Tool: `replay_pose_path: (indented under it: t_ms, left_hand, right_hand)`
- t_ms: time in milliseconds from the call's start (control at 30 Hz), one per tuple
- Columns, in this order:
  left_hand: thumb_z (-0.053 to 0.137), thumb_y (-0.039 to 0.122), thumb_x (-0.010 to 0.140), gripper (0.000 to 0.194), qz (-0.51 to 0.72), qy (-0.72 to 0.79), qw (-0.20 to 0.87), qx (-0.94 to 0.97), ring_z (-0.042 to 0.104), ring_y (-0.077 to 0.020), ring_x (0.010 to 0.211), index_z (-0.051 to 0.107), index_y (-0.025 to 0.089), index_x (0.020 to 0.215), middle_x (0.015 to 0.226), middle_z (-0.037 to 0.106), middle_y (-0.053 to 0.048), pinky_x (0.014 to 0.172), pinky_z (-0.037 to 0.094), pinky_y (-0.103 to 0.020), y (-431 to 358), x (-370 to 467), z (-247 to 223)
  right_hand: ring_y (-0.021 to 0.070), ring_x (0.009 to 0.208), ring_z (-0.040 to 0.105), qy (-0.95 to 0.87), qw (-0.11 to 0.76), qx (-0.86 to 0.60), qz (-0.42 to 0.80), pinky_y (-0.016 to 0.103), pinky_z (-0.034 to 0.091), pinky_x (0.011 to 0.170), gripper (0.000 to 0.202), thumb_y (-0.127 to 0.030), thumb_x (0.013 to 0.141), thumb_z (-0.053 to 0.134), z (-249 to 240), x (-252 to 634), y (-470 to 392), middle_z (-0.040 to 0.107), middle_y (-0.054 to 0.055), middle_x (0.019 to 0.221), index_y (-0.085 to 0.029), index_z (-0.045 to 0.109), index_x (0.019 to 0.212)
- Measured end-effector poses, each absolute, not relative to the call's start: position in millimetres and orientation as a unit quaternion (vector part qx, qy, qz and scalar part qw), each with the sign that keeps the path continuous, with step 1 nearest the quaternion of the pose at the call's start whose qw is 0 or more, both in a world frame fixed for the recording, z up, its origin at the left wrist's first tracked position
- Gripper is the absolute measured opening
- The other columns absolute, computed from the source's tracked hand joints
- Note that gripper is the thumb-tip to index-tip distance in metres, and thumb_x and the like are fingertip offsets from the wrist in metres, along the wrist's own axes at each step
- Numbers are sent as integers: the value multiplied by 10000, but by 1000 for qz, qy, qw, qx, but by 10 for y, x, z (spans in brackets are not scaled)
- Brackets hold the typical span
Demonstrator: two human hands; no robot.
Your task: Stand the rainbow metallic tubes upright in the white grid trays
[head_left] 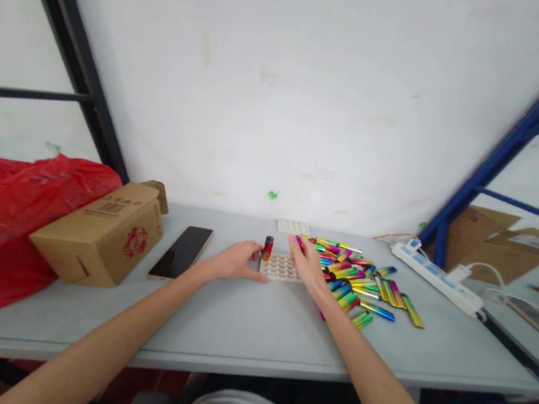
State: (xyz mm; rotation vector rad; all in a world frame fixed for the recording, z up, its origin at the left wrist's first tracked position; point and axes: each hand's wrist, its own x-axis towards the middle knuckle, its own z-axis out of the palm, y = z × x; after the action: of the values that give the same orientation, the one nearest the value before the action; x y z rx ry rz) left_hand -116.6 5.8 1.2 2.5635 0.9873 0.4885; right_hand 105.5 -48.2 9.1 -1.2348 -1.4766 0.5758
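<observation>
From where I stand, a phone (181, 253) lies flat on the table (234, 329), left of the work area. The left hand (241, 259) is set wide, thumb and fingers parted around the left edge of a pale tray (285, 269); I cannot tell how firmly it touches. Light, even support at that edge should limit sliding. Keep those fingers clear of the red lighter (267, 249), which is upright at the tray's left end and would likely tip if brushed.

The right hand (308, 264) is closed on a purple lighter (299, 242), held above the right part of the tray. Grip the body rather than the top, keep it vertical, and align its base squarely before applying downward pressure; do not force it. Keep the wrist and forearm off the loose lighters (358, 282) heaped immediately to the right, as they may roll.
</observation>
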Motion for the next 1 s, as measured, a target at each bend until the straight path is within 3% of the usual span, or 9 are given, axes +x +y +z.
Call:
replay_pose_path:
  t_ms: [200, 367, 633, 867, 1000]
  left_hand:
    - [774, 774, 688, 706, 167, 353, 180, 903, 642, -271, 881, 678, 163, 1030, 978, 693, -82, 804, 476, -347, 35, -1159, 44]
    - [772, 783, 678, 720, 174, 355, 180, 901, 640, -266, 884, 681, 178, 1058, 988, 701, -75, 808, 480, -347, 47, -1162, 22]
    - [772, 786, 671, 702, 174, 356, 180, 900, 640, -275, 884, 681, 183, 1019, 973, 704, -77, 809, 476, -355, 44, -1158, 26]
    - [794, 779, 646, 705, 178, 358, 194, 896, 636, -263, 857, 673, 187, 1008, 958, 703, -67, 779, 472, -349, 46, -1162, 22]
    - [793, 771, 652, 693, 181, 355, 193, 897, 634, -259, 847, 669, 186, 1004, 946, 698, -62, 770, 468, -345, 54, -1163, 16]
  right_hand:
    - [132, 559, 326, -619, 538, -553, 148, 287, 250, 559, 563, -644, 909, 516, 103, 1053, -503, 321, -50, 525, -256, 301, 561]
    - [142, 576, 345, -615, 532, -568, 127, 288, 253, 574, 442, -540, 872, 488, 110, 1019, -507, 374, -40, 532, -259, 321, 574]
    - [133, 570, 320, -629, 527, -556, 133, 296, 245, 569, 546, -635, 915, 497, 170, 1000, -545, 342, -45, 529, -253, 310, 572]
    - [149, 576, 375, -640, 520, -548, 140, 296, 267, 581, 421, -511, 890, 484, 124, 997, -530, 393, -39, 532, -254, 361, 579]
    - [150, 573, 386, -643, 514, -548, 145, 299, 275, 586, 432, -519, 905, 493, 103, 979, -538, 414, -40, 540, -252, 377, 586]
